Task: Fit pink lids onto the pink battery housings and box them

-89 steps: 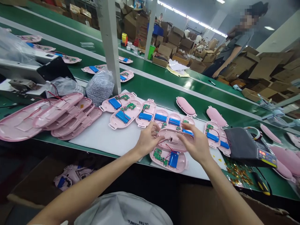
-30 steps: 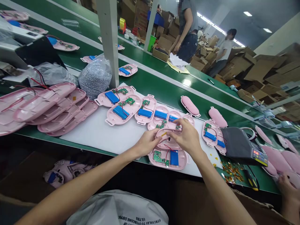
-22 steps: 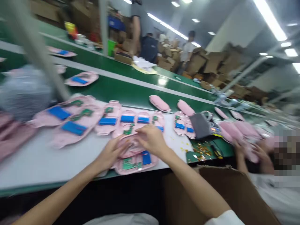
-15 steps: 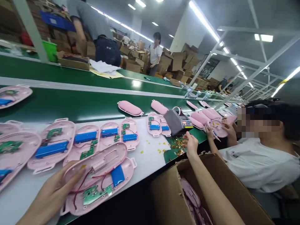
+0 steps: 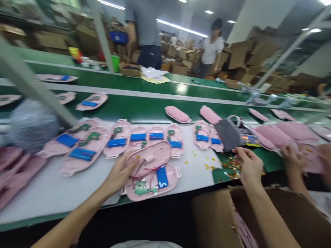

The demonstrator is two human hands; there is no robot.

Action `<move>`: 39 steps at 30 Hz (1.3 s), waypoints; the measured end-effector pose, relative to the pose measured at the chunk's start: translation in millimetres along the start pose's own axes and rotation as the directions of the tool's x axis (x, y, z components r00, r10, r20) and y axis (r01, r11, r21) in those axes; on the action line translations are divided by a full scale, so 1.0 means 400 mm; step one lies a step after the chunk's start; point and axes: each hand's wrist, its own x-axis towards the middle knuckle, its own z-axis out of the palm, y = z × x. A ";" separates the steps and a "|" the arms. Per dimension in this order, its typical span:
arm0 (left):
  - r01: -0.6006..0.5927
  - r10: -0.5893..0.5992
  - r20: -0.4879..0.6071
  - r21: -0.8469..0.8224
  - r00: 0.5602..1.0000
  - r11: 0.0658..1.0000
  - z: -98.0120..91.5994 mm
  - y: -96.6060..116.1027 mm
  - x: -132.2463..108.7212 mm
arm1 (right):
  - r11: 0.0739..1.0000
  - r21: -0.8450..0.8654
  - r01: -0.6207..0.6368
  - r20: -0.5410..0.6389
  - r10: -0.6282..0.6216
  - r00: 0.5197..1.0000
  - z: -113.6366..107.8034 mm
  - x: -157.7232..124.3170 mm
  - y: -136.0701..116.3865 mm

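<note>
My left hand grips the edge of a pink plastic shell half, tilted with its inside facing me. Red wires link this half to a lower shell half, which holds a blue battery and a green circuit board. A small yellow spot shows on the held half, near my fingertips. My right hand is closed in a pinch above a pile of small gold-coloured pieces. Whatever its fingertips hold is too small to make out.
Several open pink shells with batteries line the white sheet. A grey device with a lit display stands behind the pile. An open cardboard box sits below my right arm. A co-worker's hands hold pink shells at right.
The view has swung left, so things appear farther right and more shells show at left. My right fingers have drawn together into a pinch. My left hand keeps its grip.
</note>
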 end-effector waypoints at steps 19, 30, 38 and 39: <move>0.044 -0.018 0.046 -0.672 0.999 0.739 0.027 -0.051 -0.051 | 0.697 0.024 0.717 0.926 -0.285 0.247 0.410 -0.459 -0.012; 0.119 0.027 0.168 -0.795 0.985 0.594 0.024 -0.058 -0.111 | 0.499 -0.293 0.815 0.839 -0.274 0.470 0.428 -0.485 0.002; 0.069 0.075 0.169 -0.711 0.983 0.699 0.022 -0.066 -0.123 | 0.552 -0.251 0.795 0.770 -0.384 0.509 0.361 -0.409 -0.055; 0.009 0.096 0.130 -0.636 0.987 0.771 0.020 -0.067 -0.124 | 0.495 -0.208 0.843 0.770 -0.448 0.453 0.348 -0.395 -0.077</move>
